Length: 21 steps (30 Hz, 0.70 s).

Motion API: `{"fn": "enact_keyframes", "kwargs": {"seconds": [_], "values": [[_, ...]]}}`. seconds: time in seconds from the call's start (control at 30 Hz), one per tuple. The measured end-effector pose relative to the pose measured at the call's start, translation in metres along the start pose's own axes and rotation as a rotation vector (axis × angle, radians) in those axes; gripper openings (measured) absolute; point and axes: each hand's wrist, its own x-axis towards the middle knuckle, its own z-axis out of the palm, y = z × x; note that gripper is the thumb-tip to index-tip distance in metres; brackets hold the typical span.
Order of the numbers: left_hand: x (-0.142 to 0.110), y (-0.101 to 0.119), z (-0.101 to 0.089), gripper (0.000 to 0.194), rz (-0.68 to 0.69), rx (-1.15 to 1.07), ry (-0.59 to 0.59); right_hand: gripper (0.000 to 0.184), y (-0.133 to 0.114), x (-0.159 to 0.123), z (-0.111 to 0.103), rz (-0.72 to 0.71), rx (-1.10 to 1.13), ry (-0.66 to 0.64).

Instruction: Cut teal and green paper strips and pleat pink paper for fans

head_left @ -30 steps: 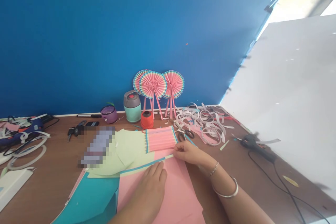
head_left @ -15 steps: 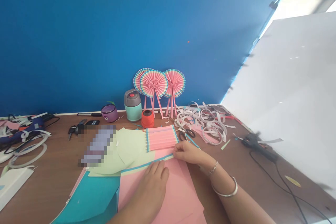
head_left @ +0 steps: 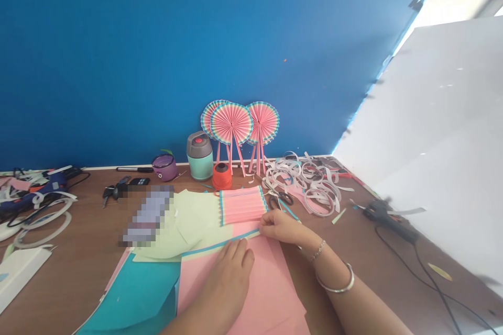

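Observation:
A pink paper sheet (head_left: pixel 271 277) with a blue and pale-green band along its far edge lies in front of me. My left hand (head_left: pixel 230 277) rests flat on it, fingers stretched toward the band. At the sheet's far right corner, my right hand (head_left: pixel 281 227) has its fingers pinched on the banded edge. Just beyond lies a pleated pink paper strip (head_left: pixel 242 206) with blue edges. Pale-green sheets (head_left: pixel 196 220) spread to the left, and teal sheets (head_left: pixel 133 293) lie nearer to me. Scissors (head_left: pixel 283 199) lie behind my right hand, partly covered.
Round pink paper fans (head_left: pixel 231 123) lean on the blue panel (head_left: pixel 157 52). Before it stand a mint-and-grey container (head_left: pixel 200 159), a red spool-like object (head_left: pixel 222 178) and a purple cup (head_left: pixel 164 168). Paper strips (head_left: pixel 314 183) pile up rightward, near a corded glue gun (head_left: pixel 387 217). Keys (head_left: pixel 116 190) lie left.
Both hands keep almost the same place on the pink sheet. The view has shifted very slightly; nothing on the table has visibly moved.

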Motion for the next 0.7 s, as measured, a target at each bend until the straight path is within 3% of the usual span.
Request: {"fn": "enact_keyframes", "kwargs": {"seconds": [0.7], "values": [[-0.0006, 0.0008, -0.0059, 0.040, 0.001, 0.010, -0.039, 0.013, 0.0010, 0.0032, -0.0020, 0.045, -0.049, -0.005]]}}
